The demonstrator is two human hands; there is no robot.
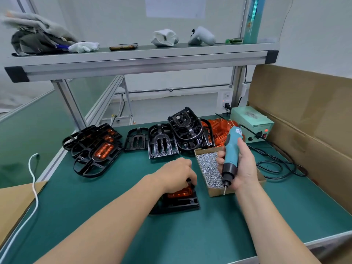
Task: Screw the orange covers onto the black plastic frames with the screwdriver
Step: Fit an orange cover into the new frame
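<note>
Bench state, all positions referenced to the screw box (217, 193):

- Screw box: open cardboard tray on the green mat (190, 235), filled with small silver screws (207, 166)
- Right hand (242, 165): above the box's right side. Fingers wrapped tight round the teal screwdriver (231, 149), thumb on the side facing the camera. Tool near upright, bit pointing down, tip over the box's near wall. Contact between tip and box: cannot tell
- Left hand (176, 175): just left of the box, palm down. Fingers bunched together and curled over the far end of the black frame (183, 203); fingertips partly hidden
- Work piece: the black frame lies flat on the mat just left of the box's near corner, with an orange cover (180, 193) seated in it, partly under the hand
- Bare black frames (163, 143): loose heap behind the box and to its left, some leaning on others
- Loose orange covers (219, 128): pile directly behind the box
- Frames with covers fitted (95, 149): overlapping stack well to the left of the box
- Pale green power unit (251, 124): behind the box to its right, red lamp lit, black cable coiled on the mat right of the box
- Brown cardboard sheet (304, 111): standing well right of the box
</note>
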